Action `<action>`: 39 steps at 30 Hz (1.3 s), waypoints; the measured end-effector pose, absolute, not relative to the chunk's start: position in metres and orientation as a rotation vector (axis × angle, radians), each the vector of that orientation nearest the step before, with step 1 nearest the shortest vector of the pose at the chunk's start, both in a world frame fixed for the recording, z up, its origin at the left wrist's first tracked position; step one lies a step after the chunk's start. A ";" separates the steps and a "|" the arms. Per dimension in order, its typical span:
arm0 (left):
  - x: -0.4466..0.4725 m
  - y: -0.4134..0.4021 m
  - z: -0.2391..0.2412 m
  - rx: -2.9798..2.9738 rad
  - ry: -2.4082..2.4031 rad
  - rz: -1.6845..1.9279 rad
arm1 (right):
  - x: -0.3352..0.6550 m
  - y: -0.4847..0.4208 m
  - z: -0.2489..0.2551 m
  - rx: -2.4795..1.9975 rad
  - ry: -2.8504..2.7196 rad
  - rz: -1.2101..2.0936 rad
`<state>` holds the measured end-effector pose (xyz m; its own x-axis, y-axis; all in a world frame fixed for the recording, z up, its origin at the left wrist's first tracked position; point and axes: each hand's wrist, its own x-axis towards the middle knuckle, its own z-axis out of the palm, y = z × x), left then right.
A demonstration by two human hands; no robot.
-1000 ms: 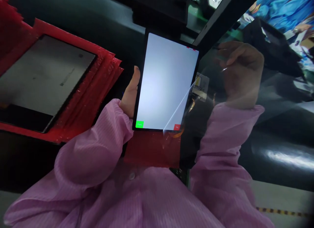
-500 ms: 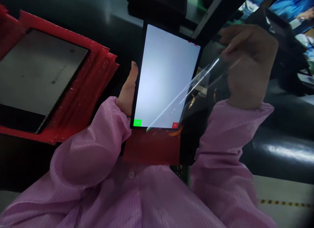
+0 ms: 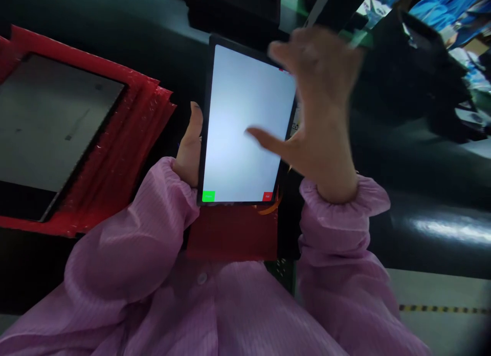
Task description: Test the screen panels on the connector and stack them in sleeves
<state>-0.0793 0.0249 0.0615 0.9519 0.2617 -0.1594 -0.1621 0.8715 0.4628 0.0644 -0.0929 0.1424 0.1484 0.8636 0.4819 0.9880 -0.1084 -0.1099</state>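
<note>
A lit display panel (image 3: 245,100) is tilted up before me, its screen white with a green box at the lower left and red marks on the right. My left hand (image 3: 190,154) grips it by the left edge, thumb in front and the other fingers hidden behind. Over the panel's right side hovers my right hand (image 3: 324,115), smeared by motion, with thumb and fingers spread and nothing visible in them. An orange flex cable (image 3: 270,208) shows under the panel's lower right corner.
On the left, a dark-bordered panel (image 3: 57,120) lies on stacked red bubble-wrap bags (image 3: 132,126). A red sheet (image 3: 233,236) is below the lit panel. Black equipment (image 3: 418,74) stands at the right rear, with people in blue (image 3: 441,8) beyond.
My right hand has swung left from the far right to over the panel and opened. The clear film it pinched is out of sight. My left hand keeps its hold on the panel.
</note>
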 end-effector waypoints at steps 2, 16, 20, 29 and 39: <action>-0.079 0.023 0.061 0.476 0.235 0.281 | 0.053 -0.089 0.131 -1.985 -1.902 -0.108; -0.074 0.022 0.063 0.652 0.427 0.507 | 0.043 -0.080 0.119 -2.266 -1.859 -0.254; -0.076 0.024 0.066 0.702 0.427 0.488 | 0.021 -0.084 0.119 -2.225 -2.065 -0.251; -0.080 0.024 0.064 0.782 0.440 0.461 | 0.045 -0.095 0.135 -2.320 -1.959 -0.203; -0.083 0.023 0.070 0.727 0.378 0.423 | 0.014 -0.102 0.139 -2.073 -2.256 -0.168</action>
